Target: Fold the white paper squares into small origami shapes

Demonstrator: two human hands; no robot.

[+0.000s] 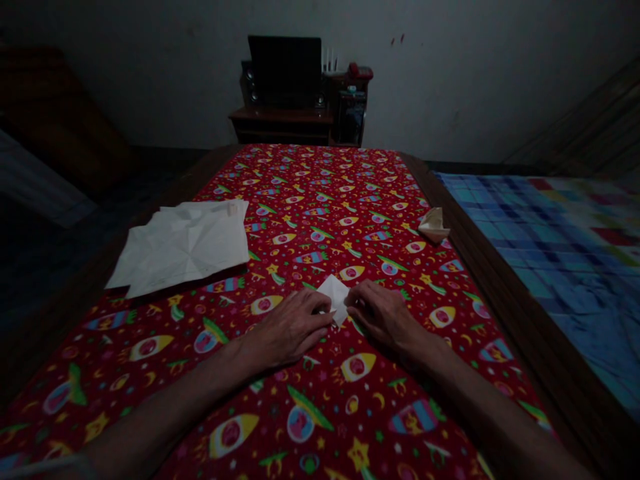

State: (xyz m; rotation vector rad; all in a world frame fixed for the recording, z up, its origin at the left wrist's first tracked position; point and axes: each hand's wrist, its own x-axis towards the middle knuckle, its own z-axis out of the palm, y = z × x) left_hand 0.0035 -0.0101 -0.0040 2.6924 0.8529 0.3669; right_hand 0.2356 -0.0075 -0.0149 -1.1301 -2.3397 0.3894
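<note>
Between my hands lies a small folded piece of white paper (334,291), pointed at its far end, on a red cloth printed with rockets and stars. My left hand (295,327) is closed on the paper's left side, with thumb and fingers pinching near its lower edge. My right hand (383,313) has its fingers curled and pressed together at the paper's right edge. Parts of the paper are hidden under the fingers of both hands.
Creased white sheets (185,247) lie stacked at the left edge of the cloth (310,393). A folded paper shape (433,225) stands near the right edge. Beyond the far end are a monitor (285,70) and a wooden desk (283,117). A blue checked sheet (550,267) spreads at right.
</note>
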